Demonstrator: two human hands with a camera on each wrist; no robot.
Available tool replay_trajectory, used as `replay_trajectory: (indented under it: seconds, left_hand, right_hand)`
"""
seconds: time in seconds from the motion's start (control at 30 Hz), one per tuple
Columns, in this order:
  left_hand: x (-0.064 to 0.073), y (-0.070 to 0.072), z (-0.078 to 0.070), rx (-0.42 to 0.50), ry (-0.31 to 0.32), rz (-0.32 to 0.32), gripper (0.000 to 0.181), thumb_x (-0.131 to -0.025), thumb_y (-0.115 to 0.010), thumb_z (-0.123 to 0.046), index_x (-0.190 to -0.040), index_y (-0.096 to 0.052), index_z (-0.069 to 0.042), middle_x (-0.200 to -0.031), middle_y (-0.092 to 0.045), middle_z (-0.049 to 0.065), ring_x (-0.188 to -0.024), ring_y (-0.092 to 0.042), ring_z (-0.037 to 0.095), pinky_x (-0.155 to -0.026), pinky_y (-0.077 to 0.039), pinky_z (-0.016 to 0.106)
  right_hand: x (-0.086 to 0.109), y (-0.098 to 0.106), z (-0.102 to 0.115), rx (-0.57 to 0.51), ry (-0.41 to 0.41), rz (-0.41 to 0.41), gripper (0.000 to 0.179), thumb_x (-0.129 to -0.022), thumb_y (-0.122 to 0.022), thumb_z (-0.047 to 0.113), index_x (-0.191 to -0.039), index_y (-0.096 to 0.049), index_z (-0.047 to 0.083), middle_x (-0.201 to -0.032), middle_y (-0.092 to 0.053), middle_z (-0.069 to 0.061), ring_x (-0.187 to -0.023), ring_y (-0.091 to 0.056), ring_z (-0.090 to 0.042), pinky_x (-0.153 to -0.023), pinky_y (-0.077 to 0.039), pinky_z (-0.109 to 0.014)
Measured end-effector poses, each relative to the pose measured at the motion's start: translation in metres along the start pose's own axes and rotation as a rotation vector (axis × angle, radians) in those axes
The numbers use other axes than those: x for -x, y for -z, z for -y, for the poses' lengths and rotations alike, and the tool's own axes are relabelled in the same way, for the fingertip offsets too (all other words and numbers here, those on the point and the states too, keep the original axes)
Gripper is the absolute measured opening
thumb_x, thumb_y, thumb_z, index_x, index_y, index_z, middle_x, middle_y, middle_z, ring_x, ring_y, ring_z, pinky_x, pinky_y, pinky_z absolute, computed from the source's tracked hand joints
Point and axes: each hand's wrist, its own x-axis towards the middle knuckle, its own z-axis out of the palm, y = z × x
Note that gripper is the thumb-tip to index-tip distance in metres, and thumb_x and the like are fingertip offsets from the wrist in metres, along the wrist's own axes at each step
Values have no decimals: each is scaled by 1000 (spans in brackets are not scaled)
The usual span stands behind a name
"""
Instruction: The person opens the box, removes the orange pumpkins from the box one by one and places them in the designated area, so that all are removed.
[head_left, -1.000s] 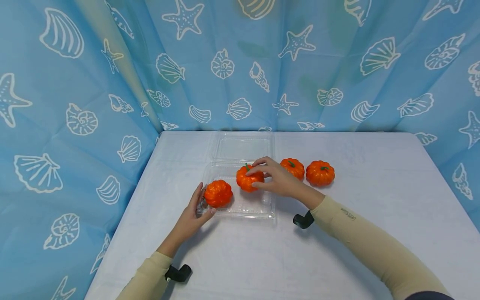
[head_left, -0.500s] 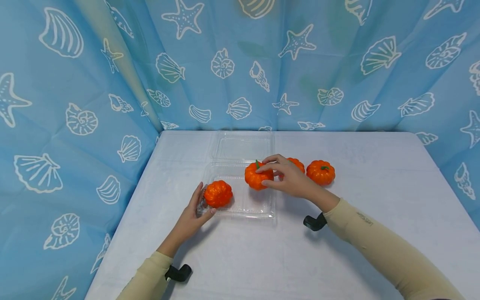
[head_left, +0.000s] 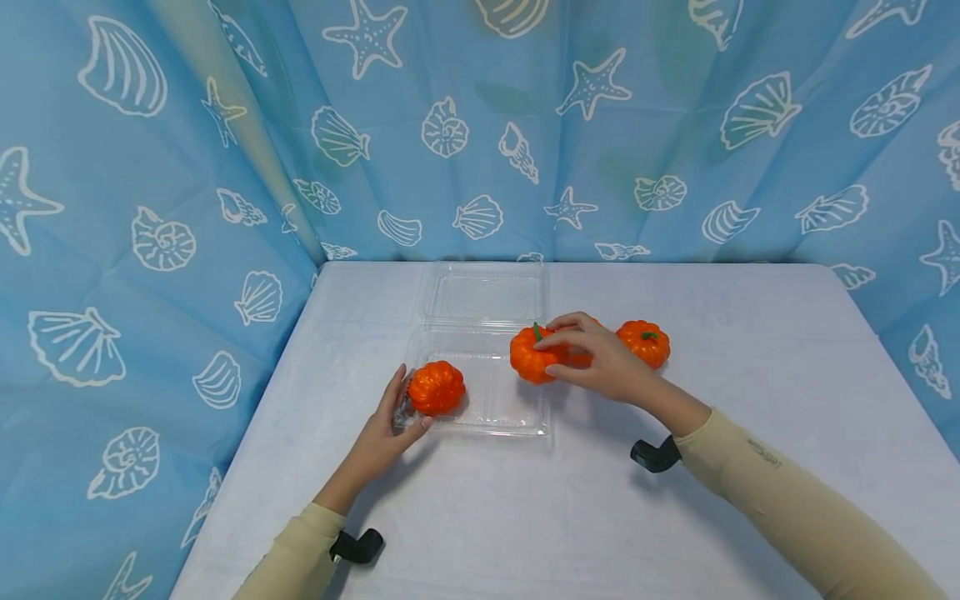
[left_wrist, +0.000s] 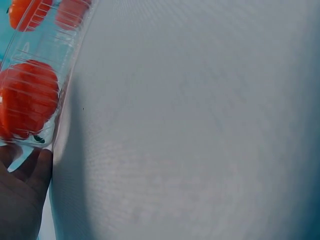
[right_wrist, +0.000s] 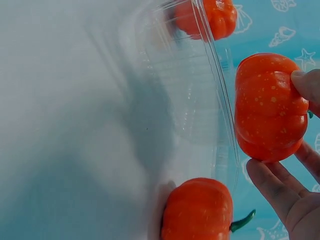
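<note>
My right hand [head_left: 600, 367] pinches a small orange toy pumpkin [head_left: 531, 357] with a green stem, raised over the right side of a clear plastic clamshell box [head_left: 487, 425]. In the right wrist view, thumb and fingers hold this pumpkin [right_wrist: 270, 110] above the box's rim. Another pumpkin [head_left: 437, 388] lies on its side in the box's left end, its stem hidden in the head view. My left hand [head_left: 378, 437] rests at the box's left front corner, fingers along the side and thumb at the front edge. In the left wrist view its fingertips [left_wrist: 44, 159] touch the end wall.
Right of the box stands a pumpkin [head_left: 648, 342] on the white tabletop [head_left: 712, 467], with another mostly hidden behind my right hand. The box's open lid [head_left: 487, 296] lies flat toward the back. A blue shell-patterned curtain [head_left: 480, 150] borders the back and left.
My right hand has carried its pumpkin rightward, from the middle of the box to its right edge, now covering most of a pumpkin behind it. The left hand has stayed put.
</note>
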Motion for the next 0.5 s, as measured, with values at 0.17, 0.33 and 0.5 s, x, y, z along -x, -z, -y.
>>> replay_trajectory:
  seconds: [0.17, 0.33, 0.5]
  left_hand:
    - [0, 0, -1, -12, 6, -3, 95, -95, -73, -28, -165, -10, -17, -166, -28, 10, -150, -31, 33, -118, -23, 61]
    - [0, 0, 0, -8, 2, 0, 95, -95, -73, -26, -165, -10, -17, -166, -27, 10, -151, -29, 32, -118, -21, 62]
    - [0, 0, -1, -7, 5, 2, 95, -95, -73, -27, -165, -9, -17, -166, -27, 9, -151, -29, 32, -118, -21, 63]
  right_hand:
    - [11, 5, -2, -2, -11, -19, 31, -91, -79, 29, -121, -74, 26, -139, -52, -4, -133, -43, -28, -98, -51, -54]
    - [22, 11, -7, 2, -13, -40, 31, -91, -79, 29, -121, -74, 27, -139, -53, -3, -132, -45, -27, -97, -52, -54]
    - [32, 14, -11, 23, -31, -47, 31, -91, -79, 28, -121, -74, 26, -139, -53, -4, -123, -53, -26, -90, -56, -53]
